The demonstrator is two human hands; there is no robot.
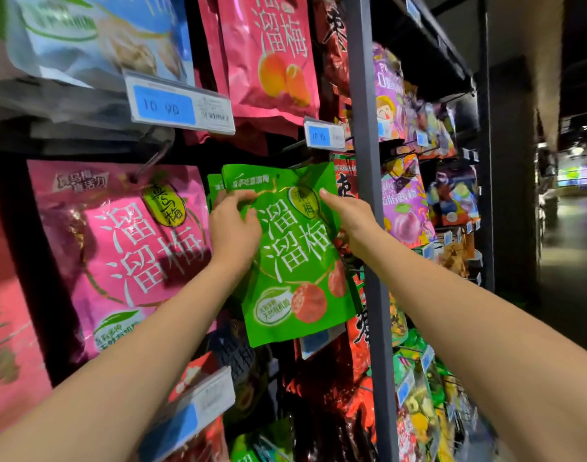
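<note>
Snack rack (pixel 362 95), curled fingers (pixel 243 197) on pouch (pixel 295 261)

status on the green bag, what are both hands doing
Left hand grips green bag at its left edge. Right hand on its right edge, grip unclear. Bag tilted, in front of more green bags. Grey shelf post close on the right.

Colour notes.
I read the green pouch (pixel 295 261) as bright green with white characters and red-orange fruit; the pink pouch (pixel 125 245) carries white characters and a yellow badge; the price tag (pixel 165 105) is blue on white.
</note>
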